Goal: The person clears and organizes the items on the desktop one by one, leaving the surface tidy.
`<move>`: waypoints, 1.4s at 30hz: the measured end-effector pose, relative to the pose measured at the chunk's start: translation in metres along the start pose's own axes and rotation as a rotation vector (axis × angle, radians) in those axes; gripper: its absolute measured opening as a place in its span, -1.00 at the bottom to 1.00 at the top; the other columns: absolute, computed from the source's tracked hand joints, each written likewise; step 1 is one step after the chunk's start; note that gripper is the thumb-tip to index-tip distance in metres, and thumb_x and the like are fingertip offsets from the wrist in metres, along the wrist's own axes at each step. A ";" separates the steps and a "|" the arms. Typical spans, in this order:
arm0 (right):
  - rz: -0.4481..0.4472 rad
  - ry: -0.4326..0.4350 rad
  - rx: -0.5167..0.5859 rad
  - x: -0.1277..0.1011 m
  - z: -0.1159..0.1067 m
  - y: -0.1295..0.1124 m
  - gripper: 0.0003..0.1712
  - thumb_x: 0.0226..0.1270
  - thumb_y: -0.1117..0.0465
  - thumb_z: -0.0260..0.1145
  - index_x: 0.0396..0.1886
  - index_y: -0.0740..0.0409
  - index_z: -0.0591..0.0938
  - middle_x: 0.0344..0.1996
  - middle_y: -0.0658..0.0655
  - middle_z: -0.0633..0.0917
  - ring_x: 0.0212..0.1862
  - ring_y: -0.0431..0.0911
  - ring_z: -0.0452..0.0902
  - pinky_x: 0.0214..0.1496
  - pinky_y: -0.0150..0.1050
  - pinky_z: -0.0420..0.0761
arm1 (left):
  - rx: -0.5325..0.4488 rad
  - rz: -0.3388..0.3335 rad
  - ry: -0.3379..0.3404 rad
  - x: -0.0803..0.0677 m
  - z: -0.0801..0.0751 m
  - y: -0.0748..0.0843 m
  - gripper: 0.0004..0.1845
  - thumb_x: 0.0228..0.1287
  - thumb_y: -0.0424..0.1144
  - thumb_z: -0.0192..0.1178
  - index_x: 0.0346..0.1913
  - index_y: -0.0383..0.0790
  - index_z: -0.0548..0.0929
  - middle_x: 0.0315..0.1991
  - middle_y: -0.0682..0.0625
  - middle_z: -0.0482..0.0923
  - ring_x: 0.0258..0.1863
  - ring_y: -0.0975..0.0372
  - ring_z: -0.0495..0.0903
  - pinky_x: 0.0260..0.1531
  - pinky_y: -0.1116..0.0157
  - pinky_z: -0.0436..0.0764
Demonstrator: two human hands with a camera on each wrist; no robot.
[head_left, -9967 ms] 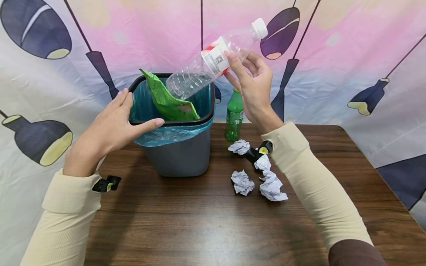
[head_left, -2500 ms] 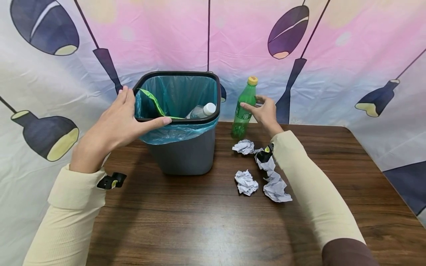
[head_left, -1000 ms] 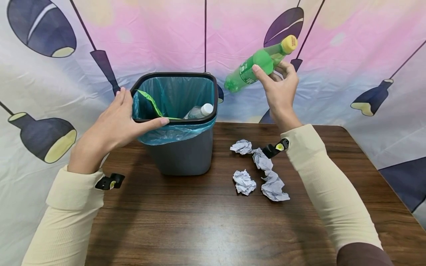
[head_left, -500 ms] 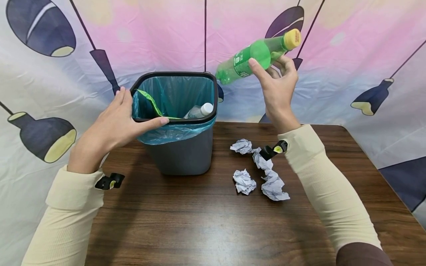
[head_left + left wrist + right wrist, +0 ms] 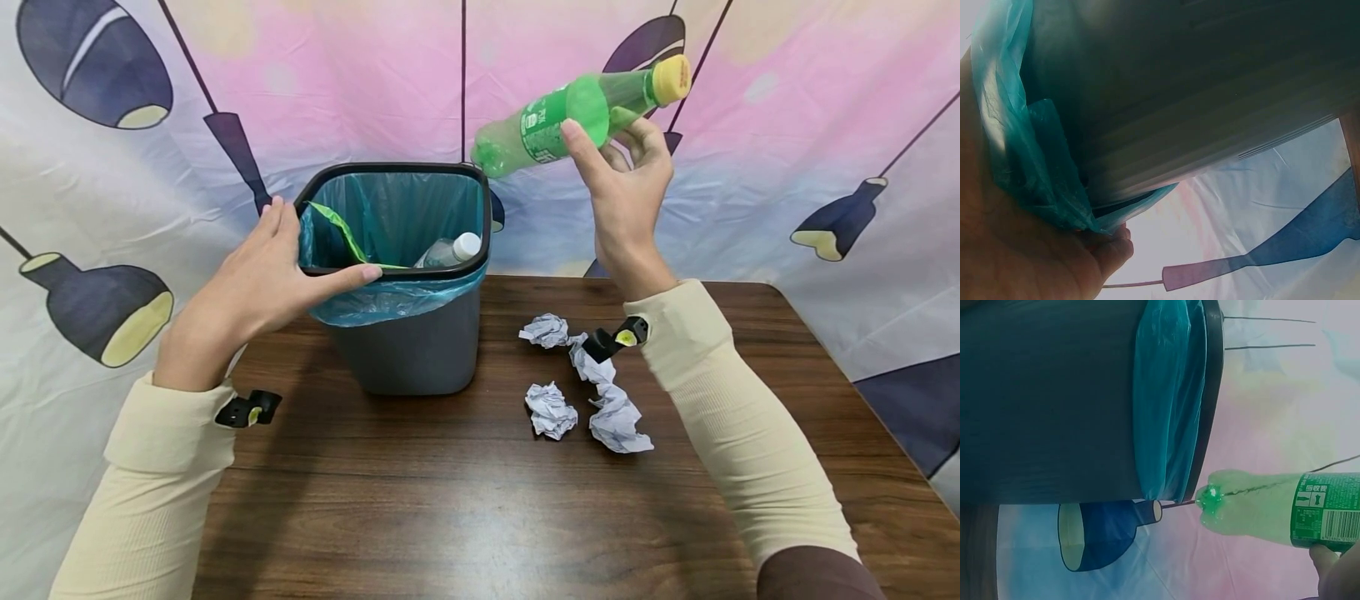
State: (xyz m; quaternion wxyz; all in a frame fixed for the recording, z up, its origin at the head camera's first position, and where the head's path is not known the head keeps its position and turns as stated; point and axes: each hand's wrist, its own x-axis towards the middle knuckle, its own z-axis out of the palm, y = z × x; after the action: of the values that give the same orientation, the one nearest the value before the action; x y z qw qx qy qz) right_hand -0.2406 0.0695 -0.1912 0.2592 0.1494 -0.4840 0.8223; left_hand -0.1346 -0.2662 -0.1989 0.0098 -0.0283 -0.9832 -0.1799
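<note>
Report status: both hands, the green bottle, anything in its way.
Left hand grips bin rim. Right hand holds green bottle tilted, base just above bin's right edge. Clear bottle and green wrapper already inside.

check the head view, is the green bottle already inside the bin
No, the right hand holds the green bottle tilted in the air, above and to the right of the bin, whose rim the left hand grips.
</note>
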 end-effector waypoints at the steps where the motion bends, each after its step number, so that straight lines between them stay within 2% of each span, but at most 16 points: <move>1: -0.001 0.002 0.006 0.000 0.001 0.000 -0.44 0.01 0.42 0.59 0.01 0.32 0.53 -0.02 0.22 0.57 -0.03 0.07 0.67 0.14 -0.14 0.64 | 0.001 -0.001 0.000 0.000 0.000 0.000 0.36 0.18 0.56 0.05 0.57 -0.36 -0.42 0.58 -0.23 -0.62 0.57 -0.08 -0.53 0.44 -0.27 -0.24; 7: 0.005 -0.002 0.062 -0.002 0.005 -0.002 -0.49 0.01 0.45 0.57 -0.03 0.33 0.56 -0.05 0.24 0.57 -0.06 0.07 0.66 0.11 -0.13 0.67 | 0.000 -0.004 0.000 0.000 0.000 0.001 0.37 0.18 0.56 0.05 0.57 -0.35 -0.42 0.58 -0.23 -0.61 0.57 -0.08 -0.54 0.44 -0.28 -0.24; 12: 0.054 -0.013 0.151 -0.005 0.009 -0.003 -0.58 0.05 0.48 0.54 -0.07 0.35 0.62 -0.07 0.26 0.56 -0.10 0.06 0.67 0.11 -0.06 0.67 | 0.001 -0.008 -0.007 0.001 0.000 0.002 0.37 0.18 0.57 0.04 0.57 -0.35 -0.44 0.58 -0.23 -0.63 0.57 -0.06 -0.56 0.44 -0.28 -0.24; 18: 0.102 -0.035 0.178 -0.010 0.015 -0.003 -0.59 0.10 0.47 0.52 -0.04 0.37 0.61 -0.04 0.26 0.54 -0.05 0.07 0.68 0.12 -0.05 0.66 | -0.003 -0.010 -0.018 0.001 0.000 0.002 0.37 0.18 0.58 0.03 0.57 -0.35 -0.44 0.58 -0.23 -0.64 0.56 -0.06 -0.57 0.44 -0.28 -0.26; 27: 0.146 -0.134 0.148 -0.020 0.023 0.004 -0.54 0.19 0.43 0.48 0.08 0.39 0.57 0.02 0.28 0.55 0.02 0.10 0.67 0.12 -0.05 0.67 | -0.001 -0.010 -0.017 0.001 0.000 0.001 0.37 0.18 0.58 0.03 0.56 -0.34 -0.45 0.57 -0.23 -0.65 0.56 -0.06 -0.58 0.45 -0.27 -0.27; 42: 0.166 -0.236 0.087 -0.031 0.031 0.017 -0.56 0.18 0.41 0.46 0.06 0.35 0.57 -0.01 0.29 0.59 -0.01 0.13 0.69 0.11 -0.07 0.68 | 0.001 -0.013 -0.013 0.001 0.000 0.001 0.38 0.17 0.58 0.04 0.57 -0.34 -0.44 0.58 -0.22 -0.64 0.56 -0.06 -0.58 0.44 -0.28 -0.25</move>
State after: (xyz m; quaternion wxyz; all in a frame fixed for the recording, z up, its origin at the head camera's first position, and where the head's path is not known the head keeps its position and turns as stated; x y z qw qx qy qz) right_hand -0.2252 0.0273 -0.2033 0.1251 0.2154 -0.4858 0.8378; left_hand -0.1358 -0.2654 -0.1991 0.0021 -0.0233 -0.9835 -0.1795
